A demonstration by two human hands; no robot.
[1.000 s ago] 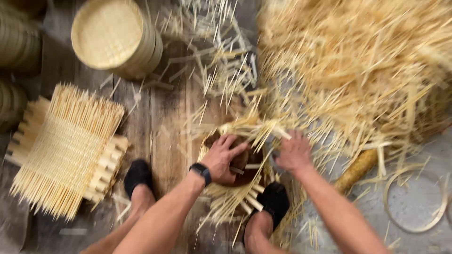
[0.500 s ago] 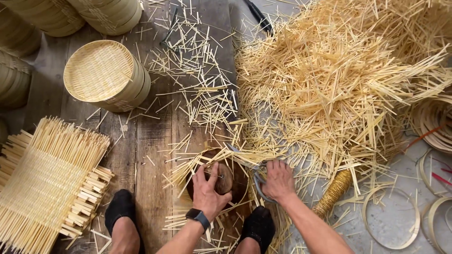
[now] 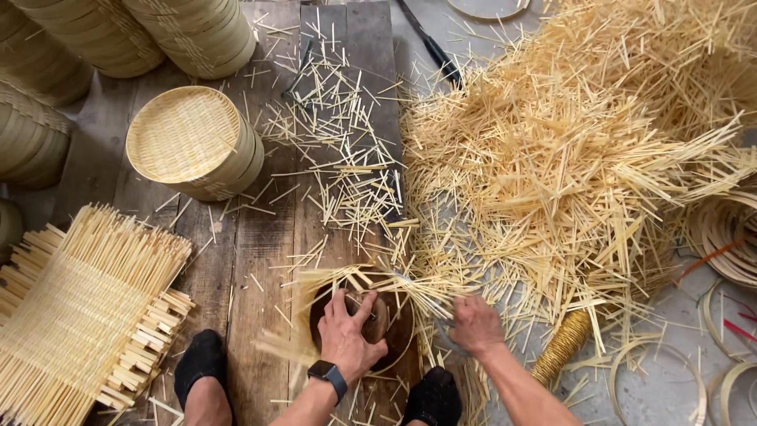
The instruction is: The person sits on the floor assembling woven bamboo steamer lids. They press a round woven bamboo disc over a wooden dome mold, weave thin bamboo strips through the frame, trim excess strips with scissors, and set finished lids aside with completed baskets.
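My left hand [image 3: 347, 335], with a dark watch on the wrist, presses flat on a round dark wooden block [image 3: 377, 319] that lies over a partly woven bamboo mat [image 3: 331, 285] on the wooden boards. My right hand [image 3: 475, 323] is closed around thin bamboo strips [image 3: 430, 298] sticking out from the mat's right side. Both feet in black socks rest on either side of the block, near the lower edge.
A large heap of loose bamboo strips [image 3: 583, 150] fills the right. A stack of round woven trays [image 3: 193, 142] stands at upper left, more stacks behind. Square woven mats [image 3: 75, 315] lie at left. Bamboo hoops [image 3: 658, 379] and a black-handled knife [image 3: 432, 49] lie on the floor.
The view has pulled back and tilted up, showing more of the stacks and heap. My right hand has shifted outward along the strips; my left hand stays on the block.
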